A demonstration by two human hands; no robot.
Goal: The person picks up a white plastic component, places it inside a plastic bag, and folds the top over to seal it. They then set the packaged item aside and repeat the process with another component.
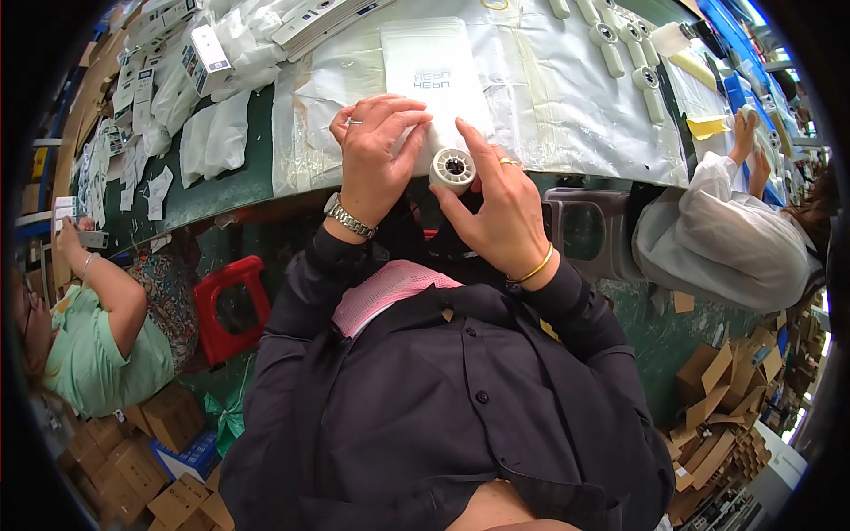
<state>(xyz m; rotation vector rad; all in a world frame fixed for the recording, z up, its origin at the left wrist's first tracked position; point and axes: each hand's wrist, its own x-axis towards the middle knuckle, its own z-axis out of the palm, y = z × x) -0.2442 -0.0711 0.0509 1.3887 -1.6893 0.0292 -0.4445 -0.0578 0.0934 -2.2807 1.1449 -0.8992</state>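
At table edge [255, 164] — white device [452, 170], round-headed — slotted, dark-centred.

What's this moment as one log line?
right hand: holding white round-headed device | left hand: beside it, contact unclear | white pouches: on table

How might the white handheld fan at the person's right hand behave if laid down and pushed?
The white handheld fan looks like rigid plastic, so it probably wouldn't bend. Its rounded shape might let it roll or rock. Its smooth-looking surface could slide easily.
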